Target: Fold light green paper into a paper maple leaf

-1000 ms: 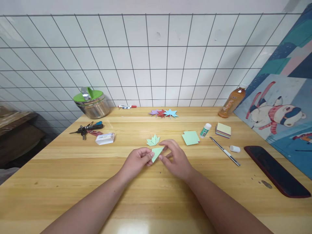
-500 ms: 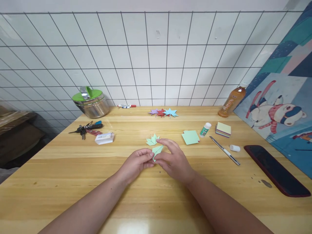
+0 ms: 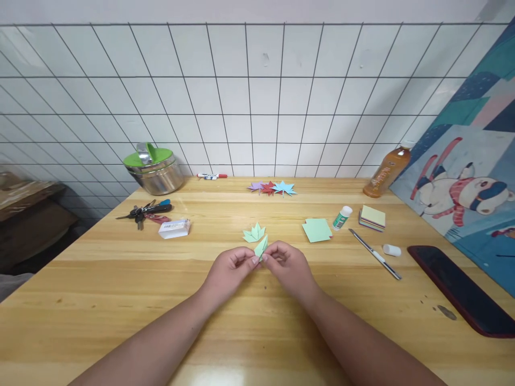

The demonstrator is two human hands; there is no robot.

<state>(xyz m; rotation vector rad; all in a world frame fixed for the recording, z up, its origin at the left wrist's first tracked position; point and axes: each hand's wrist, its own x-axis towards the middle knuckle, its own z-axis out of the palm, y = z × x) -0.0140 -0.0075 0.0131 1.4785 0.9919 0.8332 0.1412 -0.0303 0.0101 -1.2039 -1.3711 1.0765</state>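
A small folded piece of light green paper point(image 3: 261, 246) is pinched between both hands above the table. My left hand point(image 3: 234, 266) grips its lower left edge with thumb and fingers. On the other side, my right hand point(image 3: 288, 262) holds the lower right edge between thumb and forefinger. Just beyond the fingers lies a pointed green folded-paper leaf piece point(image 3: 254, 233). Farther back, purple point(image 3: 255, 186), red point(image 3: 268, 187) and blue point(image 3: 284, 188) paper leaves overlap in a row.
On the right are green paper squares point(image 3: 317, 230), a glue stick point(image 3: 342, 218), its cap point(image 3: 391, 250), a paper stack point(image 3: 372, 218), a utility knife point(image 3: 375, 254), a phone point(image 3: 462, 289) and a bottle point(image 3: 388, 171). Leftward are a pot point(image 3: 156, 174), keys point(image 3: 140, 212), a small box point(image 3: 174, 229) and a marker point(image 3: 212, 176).
My right fingers have come down from the upper part of the green paper to its lower edge. The paper now points more upright, and the view has shifted slightly.
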